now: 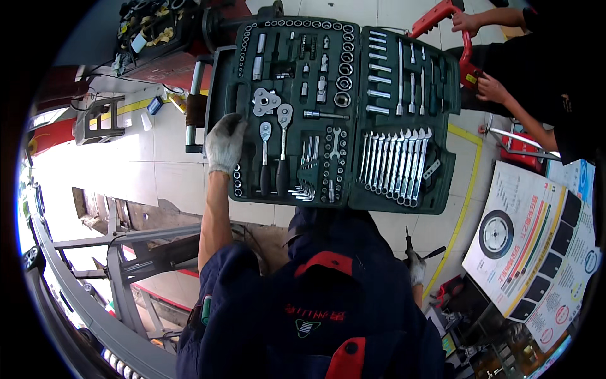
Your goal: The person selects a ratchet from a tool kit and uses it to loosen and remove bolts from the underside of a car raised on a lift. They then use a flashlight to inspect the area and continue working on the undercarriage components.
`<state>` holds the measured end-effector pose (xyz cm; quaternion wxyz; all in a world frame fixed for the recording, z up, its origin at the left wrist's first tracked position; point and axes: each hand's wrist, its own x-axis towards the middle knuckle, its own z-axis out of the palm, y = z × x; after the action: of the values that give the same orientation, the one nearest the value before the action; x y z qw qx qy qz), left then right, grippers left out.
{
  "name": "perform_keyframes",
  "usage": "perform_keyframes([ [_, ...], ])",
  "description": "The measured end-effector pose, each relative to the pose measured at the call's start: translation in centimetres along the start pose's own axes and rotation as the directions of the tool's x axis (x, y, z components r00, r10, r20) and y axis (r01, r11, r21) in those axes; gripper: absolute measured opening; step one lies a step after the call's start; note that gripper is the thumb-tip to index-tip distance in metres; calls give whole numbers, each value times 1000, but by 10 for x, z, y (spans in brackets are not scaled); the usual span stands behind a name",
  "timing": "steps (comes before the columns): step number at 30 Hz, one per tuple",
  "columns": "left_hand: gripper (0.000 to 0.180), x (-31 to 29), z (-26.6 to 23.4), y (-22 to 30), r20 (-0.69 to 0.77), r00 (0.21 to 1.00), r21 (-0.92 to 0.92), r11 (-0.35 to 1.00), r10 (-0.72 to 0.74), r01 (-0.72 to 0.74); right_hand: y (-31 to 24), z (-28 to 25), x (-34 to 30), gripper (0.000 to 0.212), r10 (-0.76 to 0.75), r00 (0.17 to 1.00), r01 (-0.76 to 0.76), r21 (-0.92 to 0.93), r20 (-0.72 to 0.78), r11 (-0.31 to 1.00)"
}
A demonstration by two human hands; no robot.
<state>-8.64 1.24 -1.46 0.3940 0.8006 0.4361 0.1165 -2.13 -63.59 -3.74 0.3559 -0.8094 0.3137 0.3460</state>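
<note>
One tool case (355, 158) lying open before a left hand (225, 144) and a right hand (416, 268)

Nearest, low on the right side, the gloved right hand closes around a dark-handled tool (408, 242), whose thin shaft points away from the body. Farther, the case carries a row of combination wrenches (398, 165) in its right half. The gloved left hand is at the left edge with bent fingers; whether they grip, I cannot tell. Beside it lie two black-handled ratchets (283, 180) and a three-lobed grey piece (266, 102). What supports the case is hidden; if the left hand presses one-sidedly, I think it could tilt and loosen the sockets (343, 99). Beyond, another person (527, 76) holds a red frame (432, 19); its bump could cause the same spill.
</note>
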Motion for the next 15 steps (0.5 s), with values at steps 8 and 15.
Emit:
perform_keyframes([
  [8,57,-64,29,12,226,926,476,795,304,-377,186,-20,25,36,-234,945,326,-600,228,731],
  [15,50,-133,44,5,195,961,511,816,196,-270,206,-43,69,38,-461,824,552,-647,329,526],
])
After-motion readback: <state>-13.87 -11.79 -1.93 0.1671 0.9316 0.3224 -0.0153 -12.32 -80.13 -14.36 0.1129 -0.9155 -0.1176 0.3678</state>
